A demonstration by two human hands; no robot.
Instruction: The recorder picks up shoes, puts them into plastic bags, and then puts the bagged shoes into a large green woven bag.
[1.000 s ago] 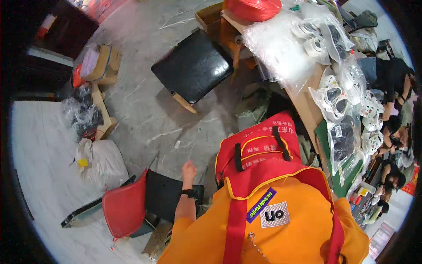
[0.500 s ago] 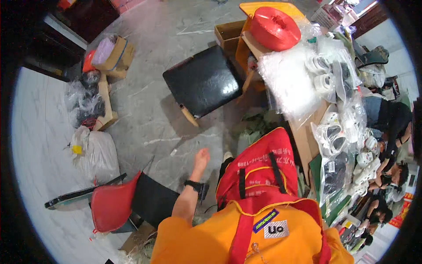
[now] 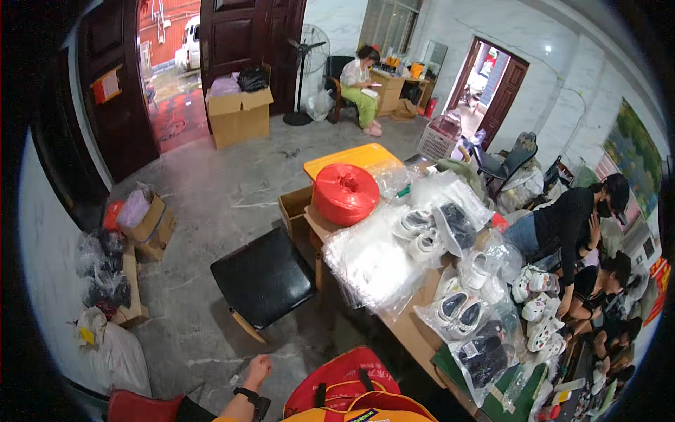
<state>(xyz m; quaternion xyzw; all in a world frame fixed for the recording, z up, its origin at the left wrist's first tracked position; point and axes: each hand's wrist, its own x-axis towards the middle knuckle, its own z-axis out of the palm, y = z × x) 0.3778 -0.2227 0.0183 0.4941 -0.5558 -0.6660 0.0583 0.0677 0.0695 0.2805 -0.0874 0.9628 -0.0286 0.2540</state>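
My left hand point(image 3: 258, 369) hangs over the floor at the lower middle, a dark band round its wrist. Its fingers look loosely curled closed, with nothing seen in them. Nearest to it are a black-seated chair point(image 3: 264, 278), standing just beyond, and the red apron point(image 3: 342, 383) on my front, to its right. No part of my right hand shows. On the table to the right lie a pile of clear plastic bags point(image 3: 373, 260), a red roll of plastic twine point(image 3: 346, 195) and several pairs of bagged shoes point(image 3: 460, 313).
Along the left wall stand an open cardboard box point(image 3: 149, 226) and a white sack point(image 3: 116, 355). A red chair point(image 3: 144, 406) is at lower left. People work along the table's right side; another person point(image 3: 362, 88) sits at the back. A larger carton point(image 3: 240, 119) stands by the open doorway.
My view has tilted up, bringing the doorways and back of the room into sight. My left hand and apron now appear lower in the picture; the hand still holds nothing visible.
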